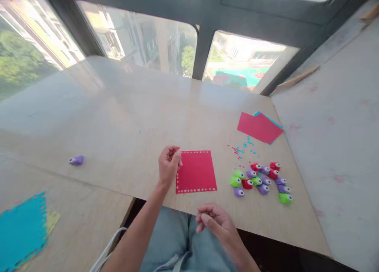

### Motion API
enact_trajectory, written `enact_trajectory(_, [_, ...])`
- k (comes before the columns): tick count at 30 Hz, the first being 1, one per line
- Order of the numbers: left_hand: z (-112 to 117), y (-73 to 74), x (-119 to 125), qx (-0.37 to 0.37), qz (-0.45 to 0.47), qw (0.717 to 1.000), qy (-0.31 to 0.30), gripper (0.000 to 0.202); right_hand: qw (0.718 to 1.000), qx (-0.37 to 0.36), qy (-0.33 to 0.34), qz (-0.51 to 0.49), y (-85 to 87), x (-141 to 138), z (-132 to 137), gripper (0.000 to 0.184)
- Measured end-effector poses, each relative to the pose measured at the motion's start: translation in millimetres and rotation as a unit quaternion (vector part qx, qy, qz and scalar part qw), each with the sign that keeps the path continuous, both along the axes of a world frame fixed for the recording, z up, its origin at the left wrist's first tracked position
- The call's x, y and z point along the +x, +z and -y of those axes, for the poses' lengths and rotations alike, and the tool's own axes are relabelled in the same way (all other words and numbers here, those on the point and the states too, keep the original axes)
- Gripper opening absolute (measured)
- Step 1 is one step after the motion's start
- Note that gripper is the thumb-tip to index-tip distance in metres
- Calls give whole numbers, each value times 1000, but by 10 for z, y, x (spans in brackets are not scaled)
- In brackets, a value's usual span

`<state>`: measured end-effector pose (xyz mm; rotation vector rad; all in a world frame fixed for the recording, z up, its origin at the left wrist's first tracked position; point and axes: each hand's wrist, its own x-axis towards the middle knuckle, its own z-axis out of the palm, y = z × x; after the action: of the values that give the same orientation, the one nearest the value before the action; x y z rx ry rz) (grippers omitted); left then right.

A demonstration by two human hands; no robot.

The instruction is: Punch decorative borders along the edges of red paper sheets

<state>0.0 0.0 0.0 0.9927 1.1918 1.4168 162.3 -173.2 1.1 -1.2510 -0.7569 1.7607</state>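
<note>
My left hand (169,164) is over the upper left corner of a red square of paper (197,172), fingers loosely bent and a small gap between thumb and forefinger. Nothing shows in it, and it hides that corner. Small punched holes run along the top, left and bottom edges of the sheet, which lies flat on the table. Closer to me, my right hand (214,222) hovers above my lap by the table's edge. Its fingers are half curled and apart, with nothing visible in them.
Several red, green and purple craft punches (257,181) stand at right. Beyond them lie tiny punched bits (244,147) and stacked red and blue paper (259,128). At left are a lone purple punch (76,160) and a blue sheet with punched edges (22,232). A white wall (331,137) bounds the right.
</note>
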Motion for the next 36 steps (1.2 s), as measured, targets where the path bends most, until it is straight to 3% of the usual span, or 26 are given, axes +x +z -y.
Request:
enact_trajectory(4, [15,-26,7,2,-15,1000,4,13,1000,-9,11,10,69,12,-39,39])
enact_trajectory(8, [68,-38,6,73,-125,988,48,10,1000,2,2,1,44,10,-28,38])
enact_trajectory(12, [113,-47,3,175,-321,924,109,12,1000,21,-3,-7,-32,3,3,36])
enact_trajectory(14, [130,-52,13,199,-406,886,104,15,1000,28,-6,-9,-66,-4,18,36])
enact_trajectory(18, [208,-57,69,168,-539,825,20,31,999,40,-15,-13,-100,-25,41,36])
enact_trajectory(22, [336,-63,105,158,-598,784,-48,35,999,46,-22,-20,-100,-51,62,36])
enact_trajectory(30, [448,-89,28,193,-576,788,-99,39,998,38,-25,-34,-111,-60,126,38])
enact_trajectory(36, [453,-104,35,200,-573,790,-93,39,997,79,-11,-10,152,-8,-6,35])
